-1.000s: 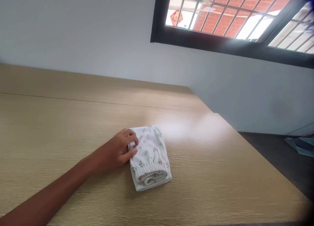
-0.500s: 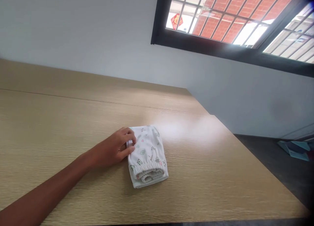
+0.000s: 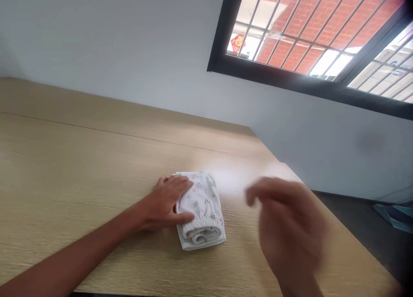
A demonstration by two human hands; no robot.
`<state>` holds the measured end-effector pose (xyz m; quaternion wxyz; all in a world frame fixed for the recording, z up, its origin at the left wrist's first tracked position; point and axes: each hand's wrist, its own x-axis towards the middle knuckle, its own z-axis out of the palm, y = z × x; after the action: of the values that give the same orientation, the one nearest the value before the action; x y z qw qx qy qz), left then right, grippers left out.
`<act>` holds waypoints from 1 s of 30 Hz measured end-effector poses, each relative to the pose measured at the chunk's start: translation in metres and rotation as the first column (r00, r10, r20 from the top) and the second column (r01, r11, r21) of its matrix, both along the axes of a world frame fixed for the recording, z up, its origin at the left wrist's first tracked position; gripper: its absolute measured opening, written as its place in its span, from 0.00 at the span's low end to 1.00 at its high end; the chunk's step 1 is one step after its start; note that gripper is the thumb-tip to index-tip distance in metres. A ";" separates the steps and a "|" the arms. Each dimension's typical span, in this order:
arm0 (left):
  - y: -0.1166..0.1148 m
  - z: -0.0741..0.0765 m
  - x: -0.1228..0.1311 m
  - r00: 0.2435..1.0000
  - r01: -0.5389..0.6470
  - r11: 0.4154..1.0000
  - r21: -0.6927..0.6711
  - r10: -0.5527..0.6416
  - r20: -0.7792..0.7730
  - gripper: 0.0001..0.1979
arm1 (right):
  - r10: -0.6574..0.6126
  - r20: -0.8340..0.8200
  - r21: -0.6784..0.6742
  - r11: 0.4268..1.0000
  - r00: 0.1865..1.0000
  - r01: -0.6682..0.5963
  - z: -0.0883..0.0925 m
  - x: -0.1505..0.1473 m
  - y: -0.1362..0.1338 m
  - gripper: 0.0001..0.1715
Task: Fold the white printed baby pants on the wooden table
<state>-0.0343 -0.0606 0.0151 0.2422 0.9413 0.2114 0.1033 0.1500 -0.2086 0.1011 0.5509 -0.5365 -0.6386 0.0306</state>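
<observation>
A folded white garment (image 3: 201, 206) with a small animal and leaf print lies on the wooden table. Its gathered elastic edge faces me, and a plain white layer shows beneath it. Resting on its left side, my left hand (image 3: 171, 202) has the fingers laid out over the top and the thumb apart, nearer the elastic. My right hand (image 3: 290, 224) is raised over the table to the right of the garment, not touching it. Its fingers look bent but are smeared by motion.
The light wooden table (image 3: 80, 168) has a seam across its far part and meets a pale wall (image 3: 112, 43). A barred window (image 3: 300, 34) is at the upper right. Beyond the table's right edge, a light blue object (image 3: 395, 215) lies on the dark floor.
My right hand has come into view on the right. My left hand has reached further over the garment, its fingers now flatter. The view has shifted slightly.
</observation>
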 end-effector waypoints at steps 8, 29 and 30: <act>0.001 0.000 -0.001 0.993 -0.011 1.000 -0.015 0.009 -0.117 0.43 | 0.418 0.248 -0.420 0.859 0.874 -0.292 -0.075 0.052 0.081 0.12; 0.000 -0.007 0.000 0.955 -0.139 0.969 0.204 0.186 -0.230 0.39 | 0.496 0.383 -0.536 0.806 0.779 -0.250 -0.077 0.086 0.071 0.42; 0.001 -0.006 -0.001 0.954 -0.135 0.969 0.206 0.183 -0.236 0.41 | 0.493 0.379 -0.529 0.810 0.783 -0.254 -0.080 0.088 0.072 0.41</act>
<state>-0.0350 -0.0598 0.0089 0.1141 0.9451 0.3055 0.0208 0.2382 -0.1361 0.0215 0.2092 -0.4960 -0.8294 0.1494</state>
